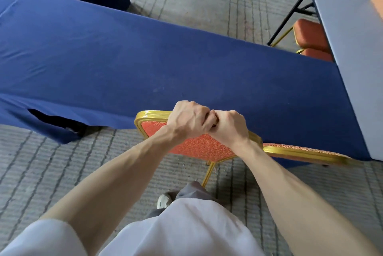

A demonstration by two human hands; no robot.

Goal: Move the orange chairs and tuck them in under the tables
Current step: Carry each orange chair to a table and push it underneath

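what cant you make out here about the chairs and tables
Head view only:
- held chair: seat and front legs hidden by the blue tablecloth; how far it is tucked in is unclear.
- its top rail: middle covered by left hand and right hand.
- neighbouring chair: only the backrest top shows, rest under the cloth.
- grey table: cut off by the right edge.

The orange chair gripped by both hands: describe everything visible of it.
The orange chair shows a backrest of orange patterned fabric in a gold, metal-looking frame, plus one gold leg. Its seat is hidden, toward the blue-clothed table. The left hand and right hand grip its top rail side by side.
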